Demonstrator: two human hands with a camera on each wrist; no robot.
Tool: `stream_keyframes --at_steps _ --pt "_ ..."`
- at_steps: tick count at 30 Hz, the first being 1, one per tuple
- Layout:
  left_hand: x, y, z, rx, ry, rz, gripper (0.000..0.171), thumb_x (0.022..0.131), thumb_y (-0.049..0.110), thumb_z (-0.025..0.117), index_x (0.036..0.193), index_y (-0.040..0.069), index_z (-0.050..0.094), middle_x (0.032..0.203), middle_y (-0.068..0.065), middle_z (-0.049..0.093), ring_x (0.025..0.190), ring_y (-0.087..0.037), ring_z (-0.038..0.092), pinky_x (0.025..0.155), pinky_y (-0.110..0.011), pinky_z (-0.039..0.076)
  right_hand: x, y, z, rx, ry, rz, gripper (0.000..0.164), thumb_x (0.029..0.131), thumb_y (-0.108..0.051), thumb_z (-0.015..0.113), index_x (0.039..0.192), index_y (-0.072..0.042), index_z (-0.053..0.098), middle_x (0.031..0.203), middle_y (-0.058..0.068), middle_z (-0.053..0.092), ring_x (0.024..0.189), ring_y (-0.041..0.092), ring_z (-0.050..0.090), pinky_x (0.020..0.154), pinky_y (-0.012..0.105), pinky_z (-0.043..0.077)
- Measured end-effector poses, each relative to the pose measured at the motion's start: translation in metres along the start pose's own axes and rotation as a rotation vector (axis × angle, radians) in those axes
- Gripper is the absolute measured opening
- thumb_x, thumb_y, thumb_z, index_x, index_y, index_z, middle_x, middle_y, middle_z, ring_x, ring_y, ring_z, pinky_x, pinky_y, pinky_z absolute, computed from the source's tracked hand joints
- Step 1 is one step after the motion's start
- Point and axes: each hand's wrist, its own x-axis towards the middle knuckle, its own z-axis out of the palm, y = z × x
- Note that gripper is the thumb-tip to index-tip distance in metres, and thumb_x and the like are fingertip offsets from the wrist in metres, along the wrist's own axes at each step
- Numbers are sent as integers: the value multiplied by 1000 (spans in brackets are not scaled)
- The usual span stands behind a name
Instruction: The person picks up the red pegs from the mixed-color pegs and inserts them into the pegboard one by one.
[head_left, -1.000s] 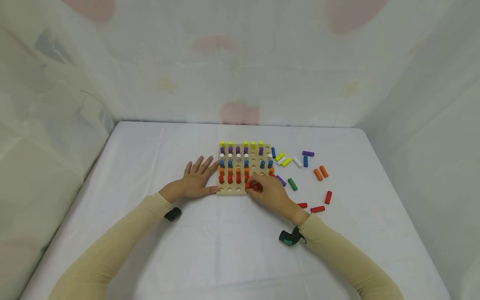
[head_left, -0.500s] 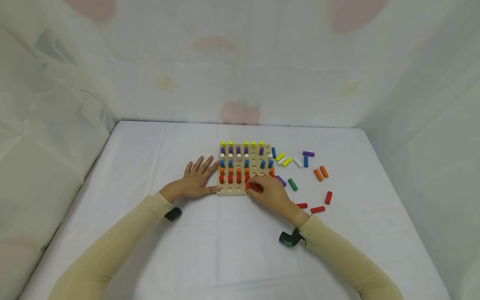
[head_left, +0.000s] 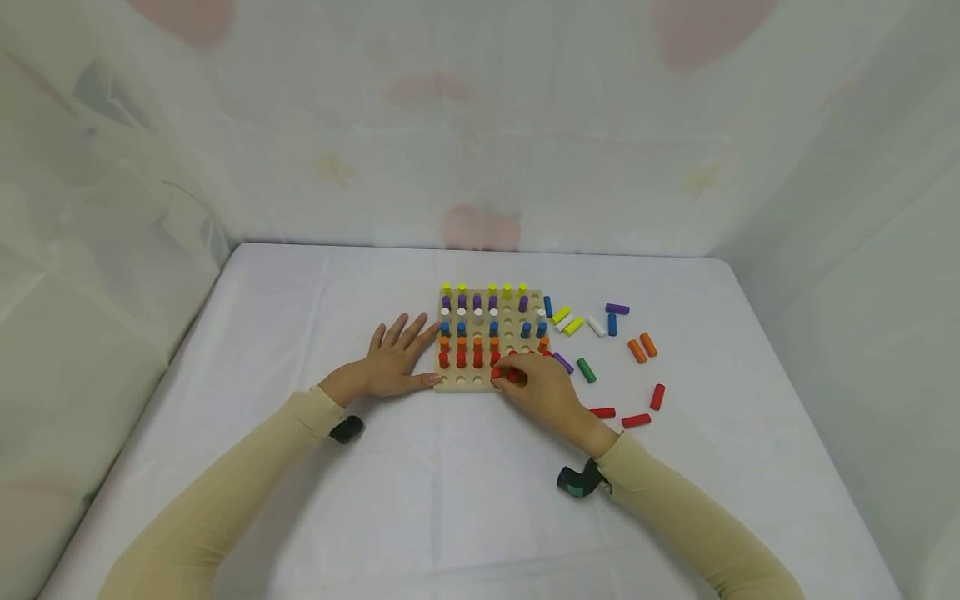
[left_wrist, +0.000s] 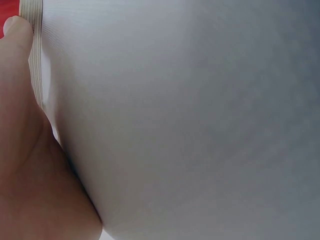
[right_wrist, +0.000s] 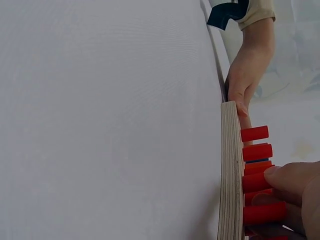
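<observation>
A wooden pegboard [head_left: 468, 386] lies on the table, with upright pegs standing in rows of yellow, purple, white, blue, orange and red. My right hand [head_left: 543, 387] is over the board's front right part, pinching a red peg [right_wrist: 256, 183] between thumb and fingers. That peg stands at the board's face, among other red pegs [right_wrist: 264, 213] in the right wrist view. My left hand [head_left: 388, 367] lies spread on the table, thumb and fingertips against the board's left edge. The right hand hides part of the front rows.
Loose pegs lie right of the board: several red ones, such as a red peg [head_left: 636, 421], a green peg [head_left: 586, 370], two orange pegs [head_left: 642, 347], plus yellow, white, blue and purple ones. Pale patterned curtains [head_left: 480, 125] enclose the white table [head_left: 375, 517].
</observation>
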Motion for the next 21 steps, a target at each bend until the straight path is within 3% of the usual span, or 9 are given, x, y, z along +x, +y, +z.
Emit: stream_keyframes --at_steps 5,16,21 --pt "0 1 -1 16 -3 -4 96 91 76 41 160 29 -7 168 -9 -15 153 -42 -18 117 -70 -8 -1 -1 -4 0 9 5 25 87 -28 77 110 -18 75 100 -3 75 81 9 57 69 24 48" --pt "-3 8 -6 43 -1 -14 94 94 64 50 161 24 -3 168 -12 -11 153 -44 -14 117 -71 -5 -2 2 -22 52 21 -33 26 86 -22 78 112 -14 75 97 -1 76 77 17 61 66 20 49" --pt "-4 9 -6 38 -3 -15 94 94 64 49 161 24 -3 168 -12 -11 153 -44 -14 117 -71 -5 -5 7 -35 135 30 -34 27 87 -18 77 112 -9 74 101 3 77 81 22 67 68 31 57"
